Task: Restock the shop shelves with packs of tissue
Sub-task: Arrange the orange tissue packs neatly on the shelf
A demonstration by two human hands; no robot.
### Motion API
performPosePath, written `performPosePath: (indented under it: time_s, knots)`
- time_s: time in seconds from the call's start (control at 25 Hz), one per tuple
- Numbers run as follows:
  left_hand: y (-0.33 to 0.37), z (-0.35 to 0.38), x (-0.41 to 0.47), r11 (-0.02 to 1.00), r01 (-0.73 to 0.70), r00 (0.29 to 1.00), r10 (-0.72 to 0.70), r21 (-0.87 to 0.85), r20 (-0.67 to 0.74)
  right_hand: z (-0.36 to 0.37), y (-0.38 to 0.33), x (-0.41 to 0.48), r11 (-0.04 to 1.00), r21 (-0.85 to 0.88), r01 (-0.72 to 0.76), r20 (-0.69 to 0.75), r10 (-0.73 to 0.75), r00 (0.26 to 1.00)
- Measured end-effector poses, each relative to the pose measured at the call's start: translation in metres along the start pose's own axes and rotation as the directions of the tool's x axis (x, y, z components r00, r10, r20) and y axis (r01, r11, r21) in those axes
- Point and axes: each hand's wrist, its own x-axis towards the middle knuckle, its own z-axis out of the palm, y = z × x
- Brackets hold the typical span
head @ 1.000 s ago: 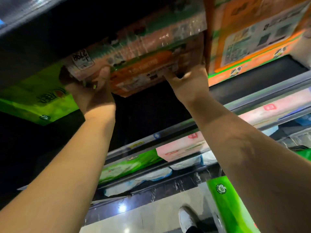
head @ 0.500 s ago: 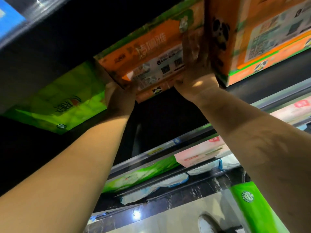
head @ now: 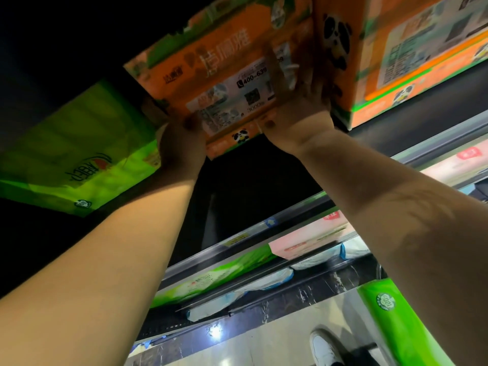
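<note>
top shelf (head: 412,133) already carries a big orange pack (head: 396,56) on the right and a green pack (head: 79,143) on the left. up between them, tilted, goes another orange tissue pack (head: 224,75), not yet seated. left hand (head: 179,143) clamps its near corner, right hand (head: 295,114) grips the other side. lower shelves look stocked; another green pack (head: 396,320) waits below.

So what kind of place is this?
Most likely a shop aisle: tiered shelves with price tags, wrapped tissue packs below, and both hands lifting an orange tissue pack onto the top shelf.
</note>
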Motion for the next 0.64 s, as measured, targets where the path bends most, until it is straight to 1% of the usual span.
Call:
performPosePath:
  time_s: [0.04,0.12,0.16,0.2,0.24,0.32,0.36,0.4,0.44,0.48,0.52,0.56,0.6,0.64]
  knots:
    - [0.003,-0.001,-0.005,1.000,-0.007,1.000,0.007,-0.019,0.019,0.000,0.001,0.000,0.999,-0.035,0.005,0.015,-0.004,1.000]
    - [0.011,-0.009,-0.018,0.990,-0.007,0.998,0.015,-0.142,0.060,-0.004,0.003,-0.003,0.999,-0.038,0.000,0.017,0.001,1.000]
    - [0.014,-0.014,-0.031,0.973,0.036,0.998,-0.021,-0.227,0.066,-0.009,0.003,-0.009,0.999,-0.040,-0.009,0.021,0.010,1.000]
    - [0.021,-0.021,-0.043,0.966,0.081,0.994,-0.060,-0.246,0.090,-0.012,0.003,-0.019,0.998,-0.053,-0.017,0.029,0.018,0.999]
    - [0.022,-0.026,-0.054,0.966,0.118,0.987,-0.089,-0.231,0.132,-0.013,0.002,-0.032,0.996,-0.081,-0.025,0.053,0.030,0.998]
    - [0.030,-0.039,-0.077,0.979,0.167,0.963,-0.136,-0.117,0.232,-0.014,0.001,-0.058,0.995,-0.095,-0.039,0.056,0.044,0.997]
    - [0.034,-0.047,-0.086,0.993,0.114,0.961,-0.101,-0.037,0.259,-0.015,0.001,-0.070,0.995,-0.087,-0.057,0.028,0.060,0.998]
    - [0.032,-0.051,-0.091,0.999,0.044,0.967,-0.049,0.026,0.249,-0.018,0.003,-0.081,0.994,-0.073,-0.086,0.030,0.088,0.996]
    - [0.030,-0.055,-0.094,0.998,-0.024,0.975,0.009,0.064,0.224,-0.022,0.006,-0.092,0.991,-0.069,-0.110,0.053,0.114,0.992]
    - [0.031,-0.059,-0.097,0.994,-0.058,0.971,0.035,0.093,0.237,-0.027,0.009,-0.103,0.989,-0.076,-0.130,0.080,0.136,0.987]
    - [0.032,-0.064,-0.104,0.985,-0.109,0.954,0.067,0.131,0.293,-0.033,0.013,-0.115,0.986,-0.091,-0.139,0.098,0.148,0.984]
    - [0.034,-0.065,-0.113,0.969,-0.187,0.922,0.118,0.159,0.368,-0.041,0.018,-0.129,0.985,-0.104,-0.136,0.097,0.146,0.985]
    - [0.041,-0.069,-0.124,0.950,-0.269,0.882,0.178,0.156,0.437,-0.048,0.024,-0.146,0.986,-0.111,-0.122,0.086,0.132,0.988]
    - [0.047,-0.070,-0.138,0.933,-0.343,0.838,0.253,0.106,0.483,-0.056,0.031,-0.164,0.985,-0.139,-0.106,0.075,0.117,0.990]
